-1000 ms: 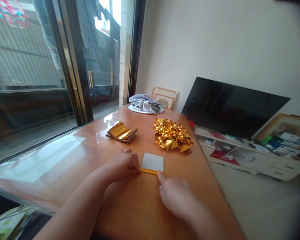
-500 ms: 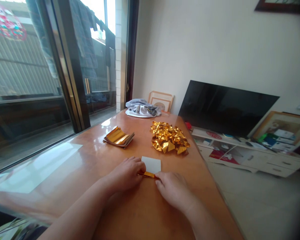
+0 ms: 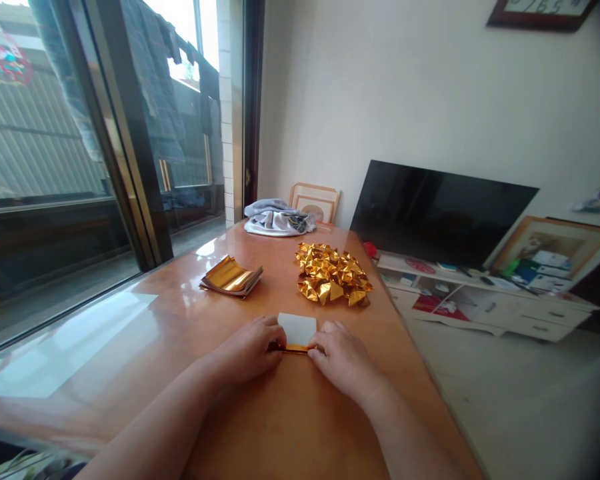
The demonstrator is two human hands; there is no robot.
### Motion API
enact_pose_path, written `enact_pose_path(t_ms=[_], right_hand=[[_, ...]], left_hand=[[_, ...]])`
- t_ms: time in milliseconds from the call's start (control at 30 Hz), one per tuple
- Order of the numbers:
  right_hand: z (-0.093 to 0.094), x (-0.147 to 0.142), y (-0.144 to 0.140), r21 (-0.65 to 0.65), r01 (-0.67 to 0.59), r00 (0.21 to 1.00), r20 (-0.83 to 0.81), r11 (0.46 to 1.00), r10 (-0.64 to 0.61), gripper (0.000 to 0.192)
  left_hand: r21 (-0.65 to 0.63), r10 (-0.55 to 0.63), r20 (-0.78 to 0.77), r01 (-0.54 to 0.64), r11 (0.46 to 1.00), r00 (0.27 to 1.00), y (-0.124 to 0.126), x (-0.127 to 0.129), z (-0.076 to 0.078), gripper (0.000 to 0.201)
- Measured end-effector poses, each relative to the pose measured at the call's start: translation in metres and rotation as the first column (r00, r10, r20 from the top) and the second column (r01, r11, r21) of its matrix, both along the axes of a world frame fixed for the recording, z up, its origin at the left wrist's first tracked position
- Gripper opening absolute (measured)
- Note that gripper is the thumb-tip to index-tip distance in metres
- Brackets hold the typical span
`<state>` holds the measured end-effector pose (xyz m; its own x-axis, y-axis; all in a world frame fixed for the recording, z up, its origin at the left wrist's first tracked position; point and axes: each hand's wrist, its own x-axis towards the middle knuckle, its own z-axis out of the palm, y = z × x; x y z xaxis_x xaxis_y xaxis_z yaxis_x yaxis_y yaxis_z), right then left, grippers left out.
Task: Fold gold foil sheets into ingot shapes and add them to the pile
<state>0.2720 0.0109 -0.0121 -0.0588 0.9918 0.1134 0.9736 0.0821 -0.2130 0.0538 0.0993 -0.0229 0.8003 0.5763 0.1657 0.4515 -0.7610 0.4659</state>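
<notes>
A sheet of gold foil paper (image 3: 298, 329) lies white side up on the table, its near edge folded over in a narrow gold strip. My left hand (image 3: 257, 348) pinches the left end of that fold between thumb and fingers. At the right end, my right hand (image 3: 341, 353) grips the same fold, thumb on the near side. Beyond the left hand sits a curved stack of gold foil paper (image 3: 233, 275). A heap of folded gold paper pieces (image 3: 331, 273) rests beyond the right hand.
The glossy wooden table (image 3: 290, 427) runs away from me towards the wall. Grey and white cloth (image 3: 279, 219) is piled at its far end, by framed pictures (image 3: 314, 200). To the right stand a large black screen (image 3: 437, 210) and a white cabinet (image 3: 510, 317). Glass doors (image 3: 80, 220) line the left.
My right hand's fingers have moved up and curled at the sheet's right edge. My left hand has shifted its grip slightly on the fold. The whole view has turned a little right.
</notes>
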Motion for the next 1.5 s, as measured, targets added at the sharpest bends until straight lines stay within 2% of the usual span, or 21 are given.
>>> enact_pose_path(t_ms=[267, 433, 500, 600, 833, 1033, 1233, 1500], right_hand=[[-0.004, 0.002, 0.003, -0.008, -0.034, 0.999, -0.018, 0.999, 0.034, 0.024], [-0.008, 0.004, 0.003, 0.048, -0.070, 0.994, -0.078, 0.996, 0.074, 0.017], [-0.010, 0.003, 0.004, 0.083, -0.086, 0.991, -0.096, 0.993, 0.093, 0.020], [-0.011, 0.000, 0.006, 0.117, -0.089, 0.990, -0.100, 0.989, 0.101, 0.015], [-0.008, -0.006, 0.009, 0.136, -0.086, 0.995, -0.048, 0.987, 0.093, 0.023], [-0.008, -0.011, 0.008, 0.148, -0.103, 0.993, -0.033, 0.984, 0.109, 0.024], [-0.011, -0.017, 0.010, 0.179, -0.106, 0.993, -0.036, 0.978, 0.115, 0.020], [-0.005, -0.007, 0.010, 0.129, -0.089, 0.996, 0.000, 0.988, 0.089, 0.020]], left_hand=[[-0.028, -0.010, 0.007, 0.010, 1.000, 1.000, 0.002, 0.000, 0.000, 0.015], [-0.018, -0.017, 0.024, 0.017, 1.000, 1.000, 0.003, 0.000, -0.001, 0.020], [-0.021, 0.006, 0.019, -0.006, 1.000, 1.000, 0.003, 0.001, -0.002, 0.022], [-0.012, 0.043, 0.021, -0.043, 0.999, 0.999, 0.003, 0.001, -0.002, 0.023], [0.191, 0.102, 0.056, -0.110, 0.975, 0.993, -0.004, 0.007, 0.004, 0.017], [0.286, 0.098, 0.015, -0.098, 0.953, 0.995, -0.013, 0.020, 0.007, 0.011], [0.321, 0.091, 0.010, -0.090, 0.943, 0.996, -0.013, 0.023, 0.004, 0.013], [0.324, 0.084, 0.013, -0.084, 0.942, 0.996, -0.013, 0.022, 0.008, 0.018]])
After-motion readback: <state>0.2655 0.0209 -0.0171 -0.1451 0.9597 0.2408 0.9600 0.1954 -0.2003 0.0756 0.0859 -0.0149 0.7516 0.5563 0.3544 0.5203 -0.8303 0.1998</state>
